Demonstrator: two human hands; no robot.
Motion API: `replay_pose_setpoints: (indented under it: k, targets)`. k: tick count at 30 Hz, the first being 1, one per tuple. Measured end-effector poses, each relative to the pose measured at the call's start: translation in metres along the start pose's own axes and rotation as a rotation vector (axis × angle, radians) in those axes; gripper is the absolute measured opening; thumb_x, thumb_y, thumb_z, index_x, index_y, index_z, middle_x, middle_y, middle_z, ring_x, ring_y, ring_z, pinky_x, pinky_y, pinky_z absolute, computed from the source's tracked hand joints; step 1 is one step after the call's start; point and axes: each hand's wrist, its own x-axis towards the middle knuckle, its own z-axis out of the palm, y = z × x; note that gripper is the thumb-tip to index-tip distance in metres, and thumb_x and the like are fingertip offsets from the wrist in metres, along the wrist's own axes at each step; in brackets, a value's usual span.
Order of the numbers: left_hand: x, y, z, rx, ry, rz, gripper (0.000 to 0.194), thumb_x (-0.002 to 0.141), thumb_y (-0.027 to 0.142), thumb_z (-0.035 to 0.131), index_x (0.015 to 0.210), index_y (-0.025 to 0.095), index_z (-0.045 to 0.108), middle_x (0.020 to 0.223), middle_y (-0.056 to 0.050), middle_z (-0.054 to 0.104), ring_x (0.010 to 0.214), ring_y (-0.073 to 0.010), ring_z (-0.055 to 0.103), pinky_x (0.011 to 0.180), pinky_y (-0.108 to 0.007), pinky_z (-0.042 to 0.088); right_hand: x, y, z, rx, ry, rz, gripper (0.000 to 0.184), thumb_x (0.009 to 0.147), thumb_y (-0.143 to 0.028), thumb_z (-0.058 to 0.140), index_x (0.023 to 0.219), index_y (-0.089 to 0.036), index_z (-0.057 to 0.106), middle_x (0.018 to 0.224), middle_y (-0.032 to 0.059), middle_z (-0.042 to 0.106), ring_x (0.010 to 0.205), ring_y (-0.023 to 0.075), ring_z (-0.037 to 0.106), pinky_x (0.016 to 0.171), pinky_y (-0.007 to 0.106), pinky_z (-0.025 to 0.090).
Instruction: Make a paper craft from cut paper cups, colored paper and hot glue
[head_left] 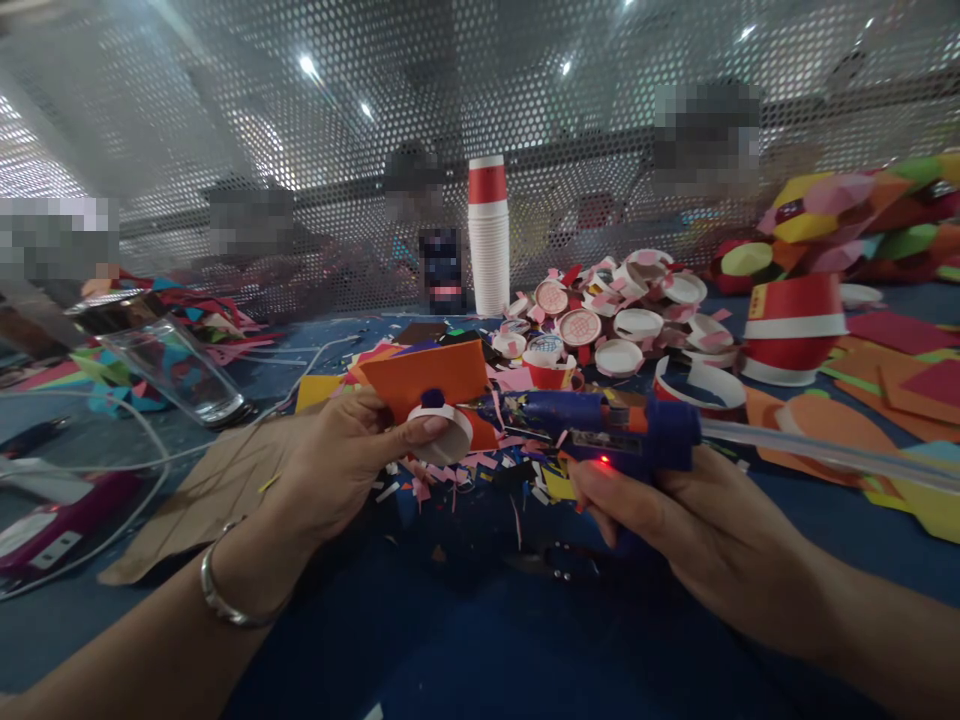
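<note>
My left hand (341, 450) pinches a white cut-down paper cup base (455, 440) between thumb and fingers. A sheet of orange paper (427, 375) stands up behind the cup piece, apparently in the same grip. A small dark blue patch (433, 399) shows at the rim of the cup piece. In my right hand (667, 510) is a blue hot glue gun (600, 420) with its red light lit. Its nozzle points left and meets or nearly meets the cup piece. A long clear glue stick (810, 448) sticks out of its back end.
Paper scraps (450, 480) and dark scissors (559, 562) lie before me. Behind are a tall cup stack (491, 250), a pile of cut cup bases (600, 320) and a red cup (795, 330). Leftward stand a glass bottle (176, 360), cardboard (195, 500) and a purple power strip (67, 515) with white cords.
</note>
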Motion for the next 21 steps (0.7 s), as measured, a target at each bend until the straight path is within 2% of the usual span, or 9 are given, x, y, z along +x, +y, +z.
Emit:
replay_pose_setpoints:
  k: [9,16,21]
  targets:
    - [-0.0001,0.0031,0.0008,-0.041,-0.001,-0.007,0.026,0.079,0.04,0.09,0.092,0.019,0.082,0.091,-0.006,0.08,0.071,-0.0169,0.072,0.054,-0.024,0.064,0.0,-0.0019,-0.0006,-0.027,-0.011,0.044,0.049,0.107,-0.051,0.047,0.065,-0.027,0.056,0.062,-0.0007,0.057,0.059,0.0169,0.053,0.075,0.033,0.056]
    - [0.0014,0.0033,-0.0024,-0.107,0.032,-0.029,0.026,0.077,0.036,0.091,0.093,0.019,0.081,0.089,-0.005,0.078,0.071,-0.0168,0.072,0.055,-0.024,0.064,0.0002,0.0012,-0.001,-0.083,-0.021,0.023,0.049,0.107,-0.051,0.046,0.065,-0.027,0.055,0.061,0.0001,0.061,0.057,0.0184,0.056,0.059,0.032,0.048]
    - [0.0001,0.0066,-0.0017,-0.176,0.045,-0.057,0.026,0.073,0.036,0.094,0.087,0.018,0.082,0.086,-0.004,0.078,0.071,-0.0157,0.072,0.057,-0.021,0.063,-0.0006,0.0025,-0.0004,-0.096,-0.021,0.023,0.048,0.107,-0.048,0.048,0.065,-0.026,0.054,0.061,-0.0005,0.059,0.058,0.0171,0.054,0.064,0.03,0.052]
